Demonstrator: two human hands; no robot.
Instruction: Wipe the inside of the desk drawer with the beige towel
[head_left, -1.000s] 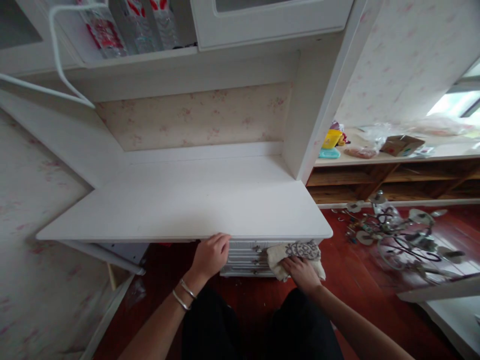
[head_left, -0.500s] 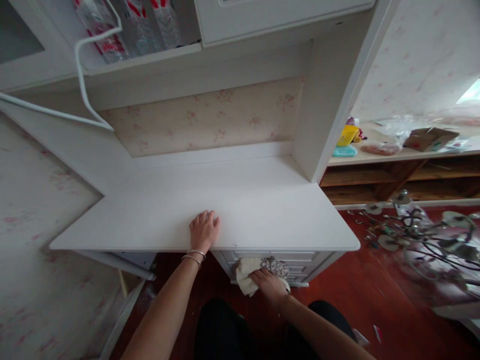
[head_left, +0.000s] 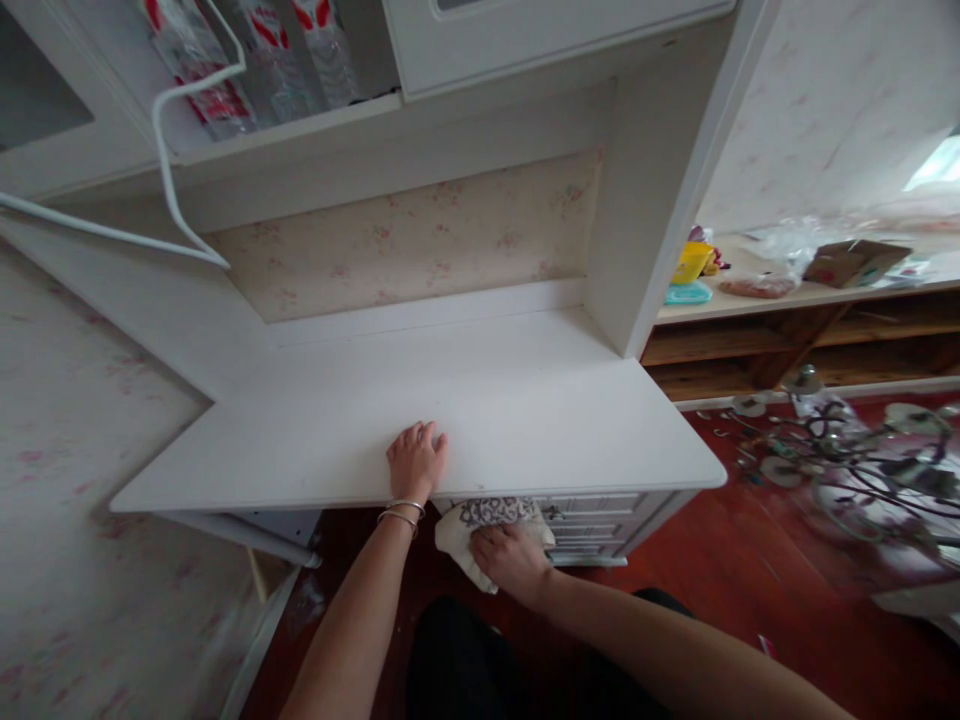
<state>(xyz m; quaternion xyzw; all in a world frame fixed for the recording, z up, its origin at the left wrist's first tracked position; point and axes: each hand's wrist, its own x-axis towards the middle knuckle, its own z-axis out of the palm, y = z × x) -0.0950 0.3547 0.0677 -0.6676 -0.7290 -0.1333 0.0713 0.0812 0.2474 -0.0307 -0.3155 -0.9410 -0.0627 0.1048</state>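
My left hand (head_left: 415, 460) lies flat, palm down, on the front edge of the white desk top (head_left: 525, 400), with two bangles at the wrist. Below the desk edge my right hand (head_left: 512, 560) presses a cream cloth with a dark pattern (head_left: 480, 520) against the white drawer fronts (head_left: 592, 520) under the desk. The fingers are closed over the cloth.
A white cable (head_left: 169, 200) hangs at upper left under a shelf of plastic bottles (head_left: 262, 60). A wooden shelf unit (head_left: 795, 330) at right holds a yellow tub (head_left: 691, 262), bags and a box. A metal chandelier (head_left: 847, 460) lies on the red floor.
My left hand went from gripping the desk's front edge to lying flat on top. My right hand slid the cloth leftward along the drawer fronts, up under the desk edge.
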